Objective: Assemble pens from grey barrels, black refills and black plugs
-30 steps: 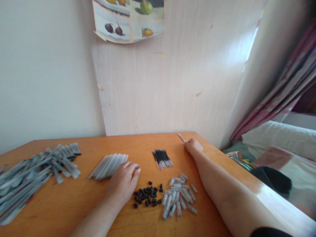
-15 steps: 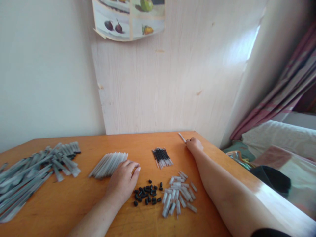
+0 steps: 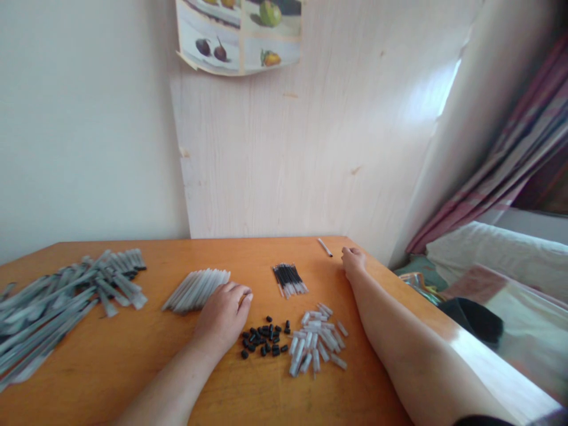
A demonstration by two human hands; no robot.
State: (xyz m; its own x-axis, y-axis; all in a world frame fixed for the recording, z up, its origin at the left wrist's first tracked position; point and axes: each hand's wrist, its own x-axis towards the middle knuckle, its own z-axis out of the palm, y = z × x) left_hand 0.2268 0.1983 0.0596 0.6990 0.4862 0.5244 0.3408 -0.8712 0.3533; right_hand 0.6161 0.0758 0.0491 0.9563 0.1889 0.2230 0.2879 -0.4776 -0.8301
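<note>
My left hand (image 3: 226, 309) rests on the tabletop with fingers loosely bent and the thumb apart, holding nothing visible. It lies at the near right end of a row of translucent pen barrels (image 3: 195, 290), close to the small black plugs (image 3: 265, 339). My right hand (image 3: 354, 260) is stretched to the far right of the table. Its fingers are slightly parted and curved, with no object showing in them. A white pen with a dark end (image 3: 325, 247) lies just left of this hand, apart from the fingertips.
Black-and-clear pen refills (image 3: 290, 279) lie in a row mid-table. Clear short caps (image 3: 315, 338) are heaped before them. Long grey pieces in clear wrapping (image 3: 66, 296) pile up at left. The wooden table (image 3: 266, 396) meets the wall behind; a bed (image 3: 523, 290) stands beyond its right edge.
My right hand has let go of the pen and drawn slightly right of it. The pen stays on the table. My left hand keeps its place; the view has shifted slightly.
</note>
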